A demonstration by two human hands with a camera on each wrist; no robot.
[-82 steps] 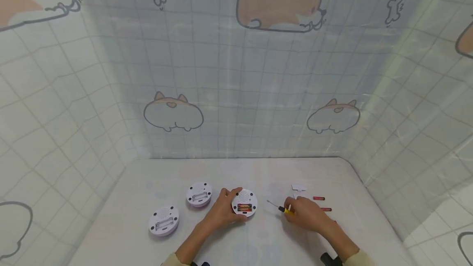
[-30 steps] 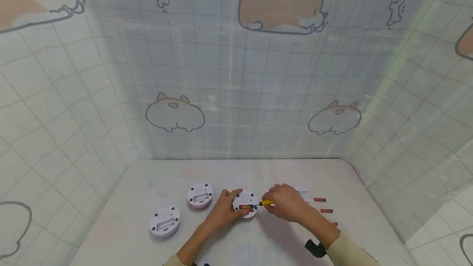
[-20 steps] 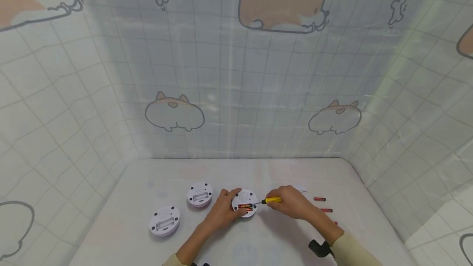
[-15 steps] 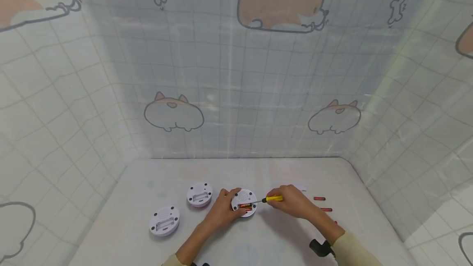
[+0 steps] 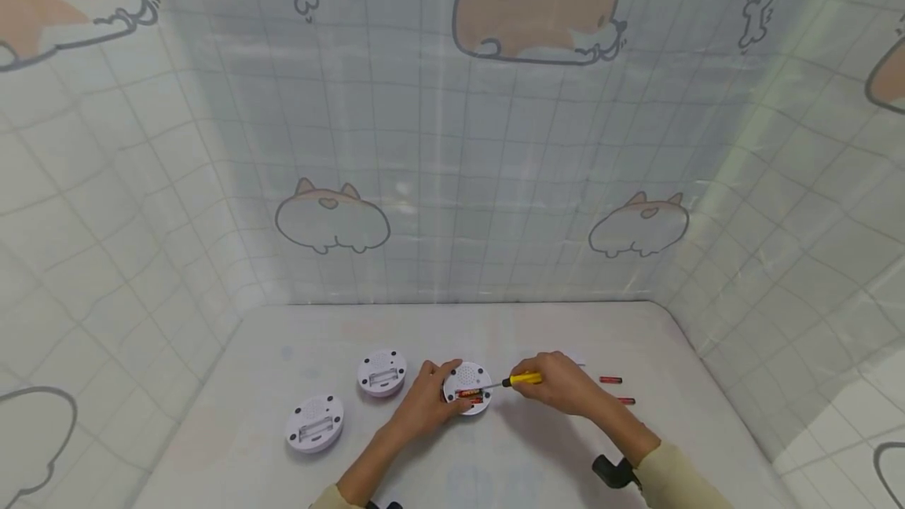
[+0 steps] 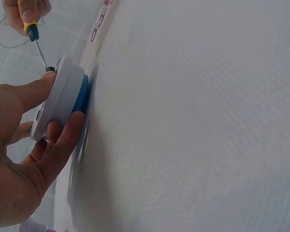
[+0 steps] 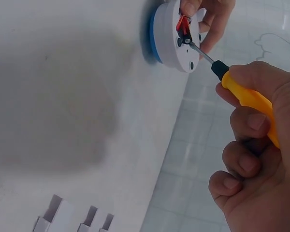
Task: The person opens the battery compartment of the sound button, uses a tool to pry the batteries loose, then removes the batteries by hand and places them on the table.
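My left hand [image 5: 423, 403] grips a round white device [image 5: 467, 374] with black feet, a speaker grille and an uncovered battery slot. Its thumb [image 6: 36, 92] presses by the lower battery in that slot. A red-and-black battery [image 5: 470, 393] lies above the thumb; in the right wrist view, a battery end [image 7: 186, 37] sticks up out of the slot. My right hand [image 5: 562, 383] holds a yellow screwdriver [image 5: 526, 378], whose metal tip reaches that battery end. In the left wrist view, the device's blue underside [image 6: 82, 94] faces the table.
Two similar devices, one farther back [image 5: 382, 371] and one nearer [image 5: 315, 424], stand at the left with bare battery slots. Red batteries [image 5: 611, 379] lie right of my right hand. White battery covers [image 7: 60, 215] lie on the table, mostly hidden in the head view.
My right hand has moved left, bringing the screwdriver tip into the battery slot. The left thumb has shifted onto the slot's lower edge. The upper battery now looks tilted; the device stayed in place.
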